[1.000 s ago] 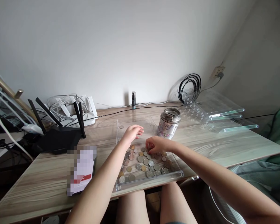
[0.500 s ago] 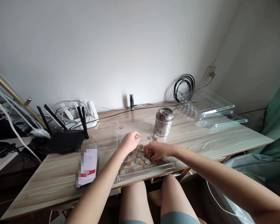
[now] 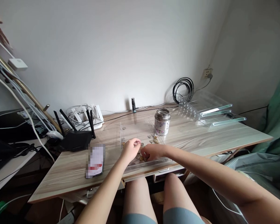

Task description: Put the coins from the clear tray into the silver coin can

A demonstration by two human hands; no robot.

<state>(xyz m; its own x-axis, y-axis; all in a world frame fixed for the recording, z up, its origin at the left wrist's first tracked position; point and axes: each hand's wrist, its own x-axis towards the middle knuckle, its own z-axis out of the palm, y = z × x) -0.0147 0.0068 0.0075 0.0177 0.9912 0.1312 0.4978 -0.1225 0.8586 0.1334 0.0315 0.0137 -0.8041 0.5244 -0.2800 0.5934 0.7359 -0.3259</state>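
Head view: both hands sit low over a clear tray [image 3: 168,159] of coins [image 3: 153,139] at the near edge of the wooden desk [image 3: 200,140]. The left hand [image 3: 130,148] is loosely curled, its fingertips at the coins; whether it pinches one I cannot tell. The right hand [image 3: 154,151], knuckles up, has fingers bent down among the coins, and its grip is hidden too. Since a second ago the two hands have drawn closer, now nearly touching, so the picking through the pile seems to go on. Beyond the right hand stands a metal tin [image 3: 162,121]; left of the left hand lies a phone [image 3: 95,160], and farther off a black router [image 3: 76,139].
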